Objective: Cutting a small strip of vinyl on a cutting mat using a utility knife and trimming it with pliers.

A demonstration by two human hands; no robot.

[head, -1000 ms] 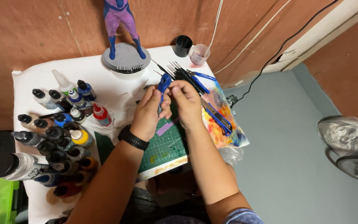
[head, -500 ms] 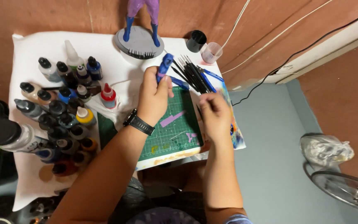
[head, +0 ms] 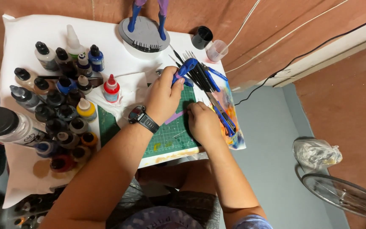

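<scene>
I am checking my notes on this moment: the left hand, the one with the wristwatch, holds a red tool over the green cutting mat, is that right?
Not quite: the tool is blue, not red, as the head view shows. The left hand, with the wristwatch, does hold it over the green cutting mat.

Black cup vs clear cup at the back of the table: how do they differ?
The black cup is opaque and dark; the clear cup is see-through with a pinkish tint. The black cup sits farther back, by the figure's base; the clear cup sits nearer the table's right edge. Both are small, upright, open-topped, and neither hand touches them.
</scene>
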